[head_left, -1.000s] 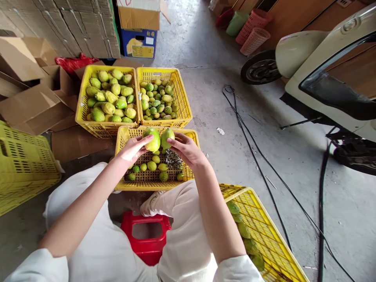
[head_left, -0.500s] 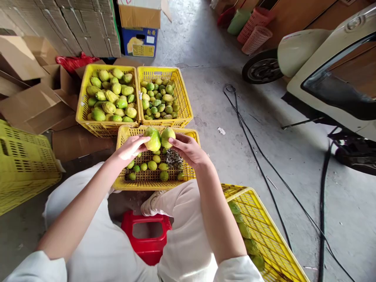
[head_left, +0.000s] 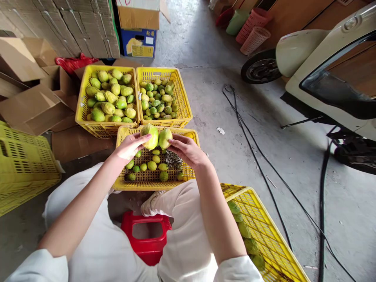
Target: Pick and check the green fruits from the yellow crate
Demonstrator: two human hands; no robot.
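My left hand [head_left: 132, 146] is closed on a large yellow-green lemon [head_left: 150, 137]. A smaller green lemon [head_left: 165, 138] sits in the fingers of my right hand [head_left: 188, 149], close beside the larger one. Both fruits are held above the near yellow crate [head_left: 120, 183]. Inside that crate lie several small lemons [head_left: 152, 165] and a dark, crumpled-looking patch [head_left: 174, 159]. Beyond it stand two more yellow crates: the left one [head_left: 82, 107] is filled with large lemons [head_left: 108, 107], the right one [head_left: 185, 105] with smaller, greener ones [head_left: 160, 108].
At lower right is a yellow crate [head_left: 272, 235] with green fruit. Another yellow crate [head_left: 28, 164] and cardboard boxes [head_left: 32, 103] lie left. A red stool [head_left: 147, 244] is between my legs. Black cables [head_left: 249, 135] and a parked scooter [head_left: 308, 58] are right.
Both hands, each still holding its lemon, have shifted very slightly left and up. The crates and their contents look the same.
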